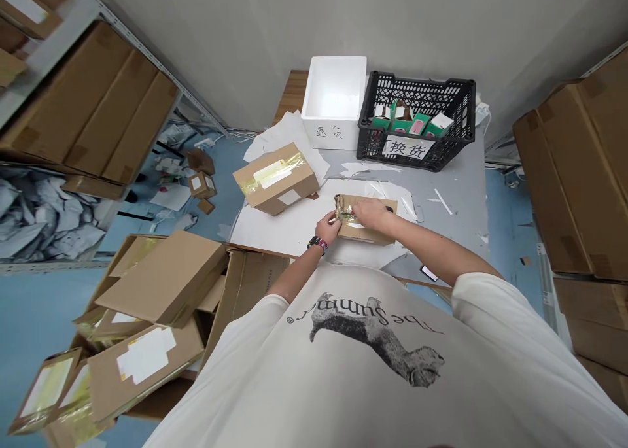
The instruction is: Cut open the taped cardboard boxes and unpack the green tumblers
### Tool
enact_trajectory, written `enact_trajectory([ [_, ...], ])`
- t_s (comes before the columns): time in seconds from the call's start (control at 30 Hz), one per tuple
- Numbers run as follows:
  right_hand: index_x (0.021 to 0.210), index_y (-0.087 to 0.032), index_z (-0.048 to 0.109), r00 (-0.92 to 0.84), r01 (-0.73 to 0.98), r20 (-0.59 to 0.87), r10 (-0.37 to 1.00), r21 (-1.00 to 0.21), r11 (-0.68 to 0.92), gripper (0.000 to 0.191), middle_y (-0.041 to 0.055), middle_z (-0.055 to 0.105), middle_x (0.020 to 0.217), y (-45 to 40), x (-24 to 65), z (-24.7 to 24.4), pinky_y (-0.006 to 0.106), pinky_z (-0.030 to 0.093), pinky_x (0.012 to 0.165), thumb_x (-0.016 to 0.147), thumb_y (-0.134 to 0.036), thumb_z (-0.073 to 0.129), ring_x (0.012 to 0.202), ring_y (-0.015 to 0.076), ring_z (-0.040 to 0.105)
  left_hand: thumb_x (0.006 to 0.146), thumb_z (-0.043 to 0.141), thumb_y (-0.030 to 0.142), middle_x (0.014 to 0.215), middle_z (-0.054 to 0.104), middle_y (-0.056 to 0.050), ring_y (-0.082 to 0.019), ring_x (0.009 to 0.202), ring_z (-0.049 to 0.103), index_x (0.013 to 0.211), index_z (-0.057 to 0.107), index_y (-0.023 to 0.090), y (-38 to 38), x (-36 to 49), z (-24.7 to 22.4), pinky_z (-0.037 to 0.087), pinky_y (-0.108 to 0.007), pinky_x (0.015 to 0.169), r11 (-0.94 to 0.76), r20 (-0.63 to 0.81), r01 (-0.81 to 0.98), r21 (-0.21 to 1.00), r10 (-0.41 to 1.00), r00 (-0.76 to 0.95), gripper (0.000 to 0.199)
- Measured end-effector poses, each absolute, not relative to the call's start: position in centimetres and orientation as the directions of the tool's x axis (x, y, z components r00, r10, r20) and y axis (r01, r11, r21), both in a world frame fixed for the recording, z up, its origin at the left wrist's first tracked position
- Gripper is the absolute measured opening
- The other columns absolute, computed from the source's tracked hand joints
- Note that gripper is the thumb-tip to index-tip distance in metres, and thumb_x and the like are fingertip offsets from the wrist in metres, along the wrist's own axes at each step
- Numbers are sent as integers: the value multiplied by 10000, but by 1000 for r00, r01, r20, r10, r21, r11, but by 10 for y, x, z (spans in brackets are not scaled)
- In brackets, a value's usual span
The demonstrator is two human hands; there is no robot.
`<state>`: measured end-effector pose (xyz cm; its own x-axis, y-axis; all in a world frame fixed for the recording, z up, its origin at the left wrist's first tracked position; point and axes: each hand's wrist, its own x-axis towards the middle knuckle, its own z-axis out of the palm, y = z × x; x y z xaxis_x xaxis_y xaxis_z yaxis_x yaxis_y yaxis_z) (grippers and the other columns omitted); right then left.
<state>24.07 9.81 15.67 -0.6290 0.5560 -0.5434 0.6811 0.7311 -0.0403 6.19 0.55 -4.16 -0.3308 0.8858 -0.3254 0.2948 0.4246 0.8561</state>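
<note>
My left hand [328, 228] and my right hand [371, 212] are both on a small cardboard parcel [367, 231] lying on white paper [289, 222]. Its crumpled left end is wrapped in shiny tape [345, 210]. My left hand grips that end from the near side, while my right hand presses across the top with its fingers on the tape. To the left, a larger taped cardboard box [277, 180] with a white label rests on the paper, apart from both hands.
A white foam box [333, 101] and a black plastic crate [416, 148] holding small green boxes stand at the table's far end. A phone [429, 273] lies near the front edge. Cardboard boxes crowd the floor at left and the shelves on both sides.
</note>
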Motion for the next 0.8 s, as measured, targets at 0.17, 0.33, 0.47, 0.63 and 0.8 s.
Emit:
enact_trajectory([
  [0.17, 1357, -49, 820, -596, 710, -554, 582, -24, 704, 374, 307, 843, 1380, 96, 234, 154, 435, 658, 1108, 1171, -121, 504, 1349, 366, 834, 943, 810, 218, 1463, 875, -61, -292, 1373, 834, 1514, 856, 270, 7, 62, -42, 618, -401, 1272, 418, -310, 311, 854, 887, -342, 575],
  [0.33, 1392, -44, 814, -628, 696, -527, 573, -52, 716, 420, 308, 835, 1406, 88, 248, 151, 438, 631, 1144, 1161, -78, 465, 1381, 363, 819, 950, 829, 259, 1460, 876, -70, -290, 1322, 853, 1516, 852, 271, 6, 62, -38, 632, -407, 1241, 431, -322, 322, 843, 883, -341, 566],
  [0.47, 1371, -60, 826, -597, 728, -528, 605, -39, 684, 413, 290, 851, 1383, 91, 258, 146, 405, 625, 1145, 1154, -97, 477, 1364, 343, 827, 967, 818, 263, 1445, 882, -69, -292, 1271, 871, 1520, 850, 284, 7, 61, -35, 636, -412, 1222, 427, -324, 346, 835, 891, -318, 555],
  [0.63, 1398, -38, 813, -642, 682, -508, 574, -38, 730, 427, 302, 843, 1400, 91, 250, 144, 407, 629, 1144, 1140, -81, 476, 1369, 340, 820, 965, 844, 276, 1446, 882, -67, -295, 1262, 871, 1500, 860, 284, 8, 60, -36, 639, -401, 1214, 427, -317, 341, 838, 888, -333, 536],
  [0.8, 1376, -80, 834, -615, 704, -525, 588, -30, 709, 401, 273, 863, 1366, 93, 265, 152, 411, 622, 1160, 1162, -112, 496, 1348, 342, 836, 964, 839, 274, 1441, 884, -62, -290, 1267, 870, 1506, 852, 297, 7, 62, -39, 641, -404, 1211, 434, -331, 334, 837, 887, -323, 543],
])
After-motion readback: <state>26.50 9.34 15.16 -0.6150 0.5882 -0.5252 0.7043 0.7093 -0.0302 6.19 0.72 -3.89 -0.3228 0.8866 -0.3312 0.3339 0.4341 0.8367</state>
